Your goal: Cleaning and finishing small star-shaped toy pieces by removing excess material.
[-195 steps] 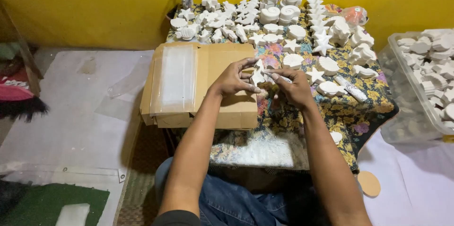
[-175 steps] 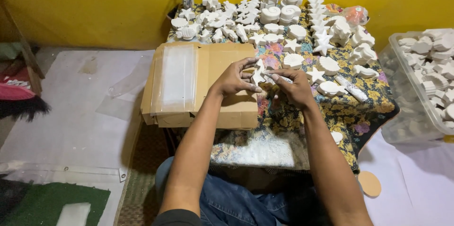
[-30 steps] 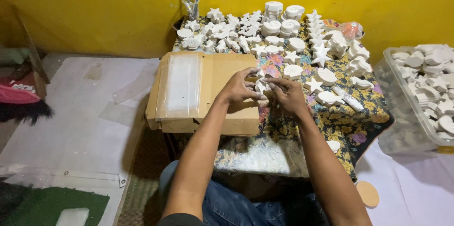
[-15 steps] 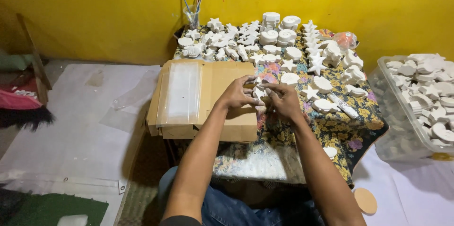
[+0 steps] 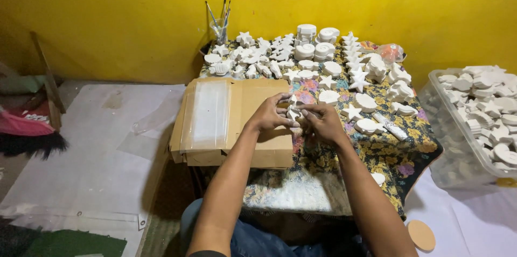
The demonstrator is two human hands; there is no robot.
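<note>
My left hand (image 5: 269, 114) and my right hand (image 5: 322, 122) meet over the near edge of a small table draped in a flowered cloth (image 5: 401, 144). Both pinch one small white plaster piece (image 5: 294, 110), star-like in shape, between the fingertips. Behind them the cloth is covered with several white plaster shapes: stars (image 5: 358, 80), round stacked pieces (image 5: 306, 35) and shells (image 5: 219, 67). A flattened cardboard box (image 5: 215, 122) with a clear tape strip lies under my left wrist.
A clear plastic tub (image 5: 474, 122) full of white plaster pieces stands at the right. A glass with brushes (image 5: 221, 25) is at the table's back left, against a yellow wall. White sheeting covers the floor; a round tan disc (image 5: 421, 234) lies bottom right.
The view has shifted, so the table sits lower in frame. Both hands stay together on the small white piece, turning it slightly.
</note>
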